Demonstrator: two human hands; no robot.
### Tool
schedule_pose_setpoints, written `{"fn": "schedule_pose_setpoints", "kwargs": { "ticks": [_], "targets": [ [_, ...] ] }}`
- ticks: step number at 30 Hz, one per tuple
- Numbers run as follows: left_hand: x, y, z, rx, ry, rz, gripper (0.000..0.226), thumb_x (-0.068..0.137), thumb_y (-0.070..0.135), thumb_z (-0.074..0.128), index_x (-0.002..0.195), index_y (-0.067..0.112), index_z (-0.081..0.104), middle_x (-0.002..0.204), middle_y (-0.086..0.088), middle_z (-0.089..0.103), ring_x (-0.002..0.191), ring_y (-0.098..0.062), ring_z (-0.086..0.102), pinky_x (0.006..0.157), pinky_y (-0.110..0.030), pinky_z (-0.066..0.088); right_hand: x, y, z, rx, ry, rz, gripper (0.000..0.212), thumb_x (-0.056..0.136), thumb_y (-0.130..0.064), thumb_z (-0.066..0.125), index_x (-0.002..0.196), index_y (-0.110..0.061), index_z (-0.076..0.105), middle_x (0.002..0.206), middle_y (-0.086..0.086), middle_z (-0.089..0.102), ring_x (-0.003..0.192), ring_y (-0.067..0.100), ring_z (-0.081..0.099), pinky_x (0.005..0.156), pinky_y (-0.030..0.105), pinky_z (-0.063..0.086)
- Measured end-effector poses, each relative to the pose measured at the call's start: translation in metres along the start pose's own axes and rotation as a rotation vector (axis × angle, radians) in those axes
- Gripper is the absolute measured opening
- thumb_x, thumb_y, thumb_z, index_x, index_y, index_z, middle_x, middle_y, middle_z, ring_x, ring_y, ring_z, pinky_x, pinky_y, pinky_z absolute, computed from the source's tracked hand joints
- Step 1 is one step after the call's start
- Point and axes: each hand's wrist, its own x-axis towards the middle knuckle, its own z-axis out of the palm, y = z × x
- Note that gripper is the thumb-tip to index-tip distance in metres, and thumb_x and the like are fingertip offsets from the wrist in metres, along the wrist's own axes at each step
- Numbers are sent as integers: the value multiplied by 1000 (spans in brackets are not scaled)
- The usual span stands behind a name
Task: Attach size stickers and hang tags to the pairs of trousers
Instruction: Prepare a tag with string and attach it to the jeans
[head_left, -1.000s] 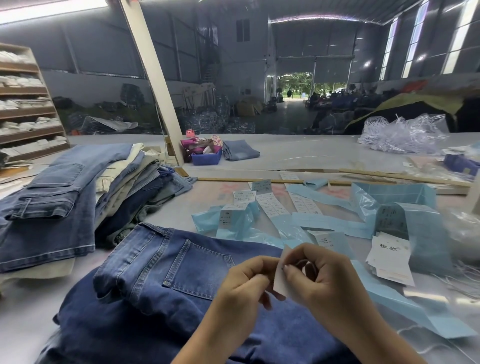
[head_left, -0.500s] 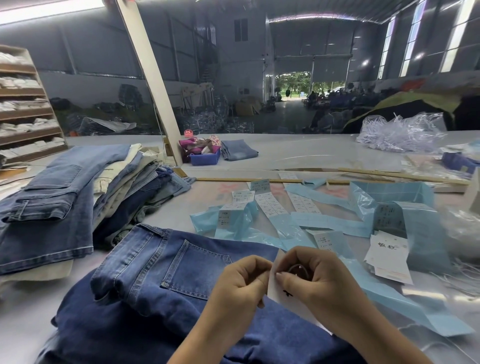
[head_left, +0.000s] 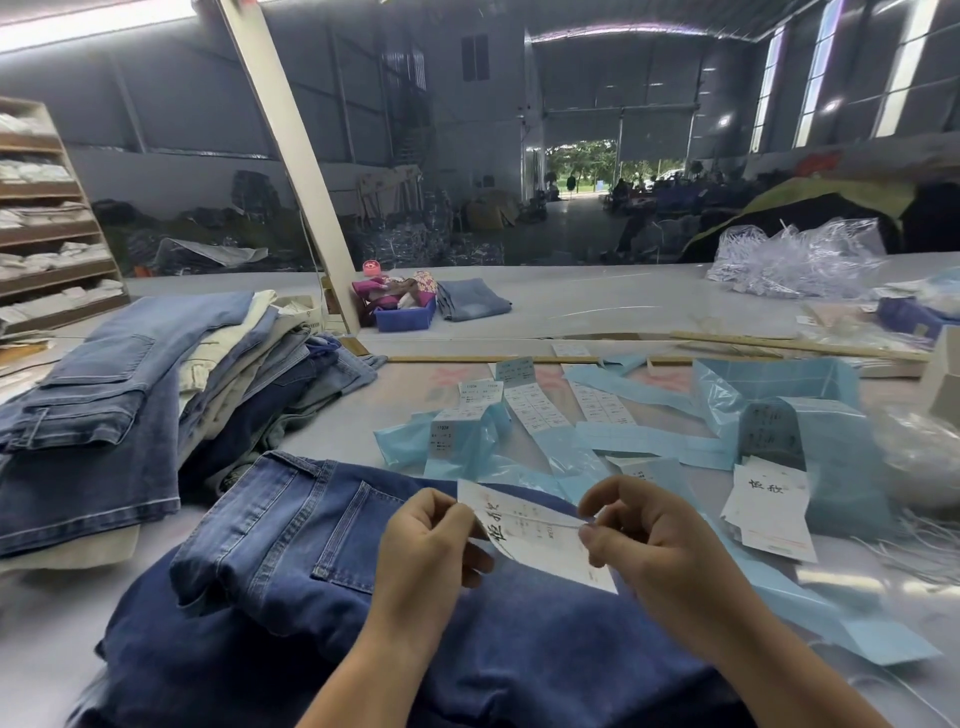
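A: Hang tag (head_left: 540, 535), white with dark brush characters. Where is it in the head view?

B: Held up between both hands, just above the dark blue trousers (head_left: 291, 525) folded on the table (head_left: 597, 312) in front of the person. It tilts, with its upper left corner high and its lower right corner low.

A: How does the left hand (head_left: 428, 545) sit?

B: The forearm comes up from the bottom edge and the fingers are curled in. Thumb and fingertips pinch the tag's left edge, so the grip is narrow and closed on the tag.

A: And the right hand (head_left: 654, 535)?

B: It comes in from the lower right, fingers curled. The thumb and forefinger meet at the tag's right edge, near a thin pale string there. Whether they pinch the string, the tag, or both, I cannot tell.

A: What lies around them?

B: A stack of folded trousers (head_left: 130, 415) to the left, light blue sticker strips (head_left: 540, 410) spread beyond the hands, and a pile of white tags (head_left: 769, 512) to the right. A blue bin (head_left: 405, 317) stands farther back.
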Motion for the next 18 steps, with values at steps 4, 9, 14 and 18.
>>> {"fn": "schedule_pose_setpoints", "kwargs": {
  "ticks": [4, 9, 14, 18],
  "targets": [
    [5, -7, -4, 155, 46, 25, 19, 84, 1, 56, 65, 6, 56, 56, -8, 66, 47, -18, 62, 44, -31, 49, 3, 4, -6, 59, -35, 65, 30, 86, 0, 62, 75, -27, 67, 60, 3, 64, 44, 8, 44, 43, 19, 35],
    [6, -16, -10, 705, 7, 217, 19, 80, 18, 59, 63, 19, 51, 59, 2, 64, 61, -14, 59, 55, -33, 47, 5, 5, -8, 253, -92, 129, 43, 86, 17, 44, 71, -11, 73, 59, 9, 61, 40, 16, 44, 39, 22, 33],
    [5, -23, -13, 1024, 2, 334, 21, 84, 29, 52, 69, 26, 37, 66, 8, 55, 65, -17, 50, 54, -29, 33, 6, 6, -7, 345, -139, 149, 46, 82, 21, 35, 64, -2, 71, 60, 14, 61, 40, 18, 46, 37, 23, 35],
    [5, -24, -17, 1145, 46, 378, 18, 85, 32, 50, 73, 25, 38, 68, 8, 53, 63, -18, 46, 55, -29, 32, 8, 9, -8, 507, -151, 163, 46, 80, 19, 30, 69, 3, 72, 63, 21, 61, 44, 23, 48, 38, 27, 39]
  ]
}}
